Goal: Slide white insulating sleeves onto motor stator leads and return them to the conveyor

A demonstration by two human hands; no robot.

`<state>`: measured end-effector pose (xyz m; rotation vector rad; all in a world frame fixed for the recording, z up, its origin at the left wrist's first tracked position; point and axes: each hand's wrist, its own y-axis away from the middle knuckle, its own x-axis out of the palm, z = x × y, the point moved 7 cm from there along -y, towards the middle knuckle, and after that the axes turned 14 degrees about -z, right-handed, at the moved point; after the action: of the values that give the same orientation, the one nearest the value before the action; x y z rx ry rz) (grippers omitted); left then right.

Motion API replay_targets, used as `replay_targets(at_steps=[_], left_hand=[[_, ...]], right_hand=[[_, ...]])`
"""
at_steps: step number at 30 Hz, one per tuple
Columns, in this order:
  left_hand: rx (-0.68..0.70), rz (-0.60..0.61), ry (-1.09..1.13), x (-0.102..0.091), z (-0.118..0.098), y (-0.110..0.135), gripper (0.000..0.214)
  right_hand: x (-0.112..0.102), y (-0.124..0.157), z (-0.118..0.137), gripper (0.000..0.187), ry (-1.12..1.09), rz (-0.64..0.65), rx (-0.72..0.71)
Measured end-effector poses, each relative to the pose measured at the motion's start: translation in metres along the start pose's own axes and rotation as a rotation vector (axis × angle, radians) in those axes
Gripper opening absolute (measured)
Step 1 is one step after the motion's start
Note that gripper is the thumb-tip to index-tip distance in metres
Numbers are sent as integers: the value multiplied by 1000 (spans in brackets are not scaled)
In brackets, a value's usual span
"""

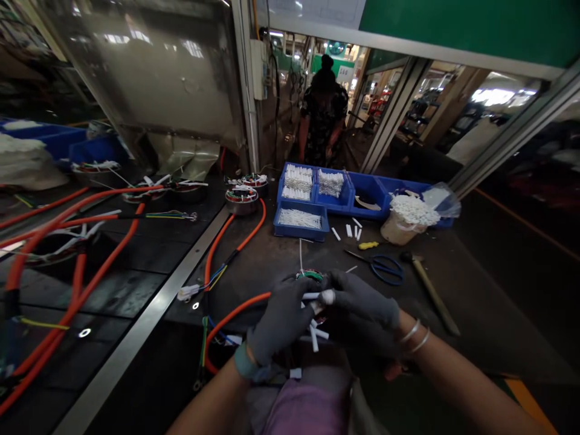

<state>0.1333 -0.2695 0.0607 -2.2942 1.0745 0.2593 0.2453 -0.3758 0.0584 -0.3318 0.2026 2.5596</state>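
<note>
Near the front edge of the bench, a round motor stator [310, 275] with a green and red rim is mostly hidden by my two hands. My left hand [283, 320], in a grey glove, curls over its left side, the fingertips largely covered. From the right, my right hand [362, 298], also gloved and with a white-wrapped thumb, closes on a short white sleeve [310, 296]. More white sleeves [314, 339] stick out below the hands. An orange cable [238, 311] runs to the stator from the left, and a thin white tie [301, 257] stands up behind it.
Blue bins [333, 190] and a blue tray [299, 222] hold white sleeves. Right lie a tub of white pieces [405, 220], blue scissors [387, 269], a yellow-handled tool [368, 246] and a hammer [432, 293]. Left, another stator [242, 202] and orange cables [109, 254]. A person [324, 115] stands beyond.
</note>
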Motion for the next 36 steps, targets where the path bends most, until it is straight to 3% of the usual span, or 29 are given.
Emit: replay_targets(at_steps=[3, 4, 7, 11, 15, 22, 29, 33, 36], left_hand=[[-48, 318, 234, 1, -9, -2, 30], [-75, 373, 279, 1, -10, -3, 29], [-142, 348, 282, -1, -7, -7, 20], [-202, 363, 303, 4, -6, -4, 43], [-91, 344, 256, 0, -13, -7, 43], [-39, 404, 203, 8, -4, -11, 42], [-7, 262, 39, 10, 13, -14, 33], [37, 402, 94, 10, 6, -14, 35], [54, 480, 167, 6, -2, -17, 50]], right_hand=[[-1, 4, -1, 31, 101, -73, -70], [-1, 6, -4, 30, 117, -99, -78], [2, 9, -17, 28, 123, -176, -77], [4, 10, -28, 33, 42, -201, -59], [7, 13, -28, 35, -3, -163, -82], [3, 16, -25, 16, 246, -321, -182], [0, 20, -18, 18, 318, -388, -233], [-7, 28, -18, 18, 315, -415, -323], [-8, 33, -18, 23, 294, -419, -374]])
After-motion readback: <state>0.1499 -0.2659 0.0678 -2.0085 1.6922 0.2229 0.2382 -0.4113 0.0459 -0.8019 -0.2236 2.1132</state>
